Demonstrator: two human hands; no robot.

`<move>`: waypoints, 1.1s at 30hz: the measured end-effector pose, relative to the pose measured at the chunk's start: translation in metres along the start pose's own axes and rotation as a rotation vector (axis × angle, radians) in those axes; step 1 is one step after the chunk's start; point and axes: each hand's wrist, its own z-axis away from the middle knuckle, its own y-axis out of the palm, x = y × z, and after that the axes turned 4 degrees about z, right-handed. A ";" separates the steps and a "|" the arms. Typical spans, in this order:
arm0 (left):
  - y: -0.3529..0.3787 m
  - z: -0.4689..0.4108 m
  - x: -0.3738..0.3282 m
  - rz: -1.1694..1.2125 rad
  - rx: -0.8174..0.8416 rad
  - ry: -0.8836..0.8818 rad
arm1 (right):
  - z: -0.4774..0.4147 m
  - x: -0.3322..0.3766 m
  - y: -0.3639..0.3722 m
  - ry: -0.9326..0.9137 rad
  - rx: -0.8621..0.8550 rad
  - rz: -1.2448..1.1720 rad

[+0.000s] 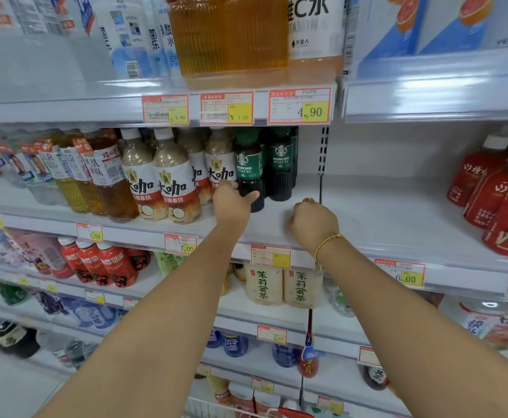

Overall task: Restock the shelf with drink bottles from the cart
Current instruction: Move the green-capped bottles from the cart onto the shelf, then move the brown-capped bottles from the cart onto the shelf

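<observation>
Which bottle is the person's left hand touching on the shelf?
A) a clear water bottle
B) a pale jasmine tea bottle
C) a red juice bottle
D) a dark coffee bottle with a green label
D: the left hand wraps the base of the dark coffee bottle with a green label, while the right hand is a closed fist beside it.

glossy plastic bottles (248,173), matt shelf (277,224) (paper tags (270,256))
</observation>
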 end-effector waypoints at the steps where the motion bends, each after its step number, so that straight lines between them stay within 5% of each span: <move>1: -0.001 0.002 -0.001 -0.001 0.009 -0.005 | 0.000 0.000 0.000 -0.005 0.001 0.003; 5: -0.023 0.022 -0.007 -0.057 0.015 0.111 | -0.002 -0.003 -0.003 -0.017 -0.009 -0.033; 10: -0.080 0.088 0.031 -0.151 -0.032 0.320 | 0.047 0.019 0.007 -0.242 -0.381 -0.262; 12: -0.103 0.115 0.072 -0.210 0.030 0.284 | 0.088 0.036 0.027 -0.365 -0.403 -0.354; 15: -0.135 0.145 0.156 -0.315 0.178 0.070 | 0.144 0.060 0.090 -0.431 -0.178 -0.398; 23: -0.175 0.217 0.420 -0.389 0.446 -0.658 | 0.240 0.106 0.310 -0.162 0.769 -0.381; 28: -0.152 0.253 0.524 -0.469 0.662 -0.737 | 0.253 0.144 0.411 -0.073 0.892 -0.327; 33: -0.121 0.267 0.578 -0.624 0.796 -0.579 | 0.248 0.182 0.483 -0.183 0.893 -0.337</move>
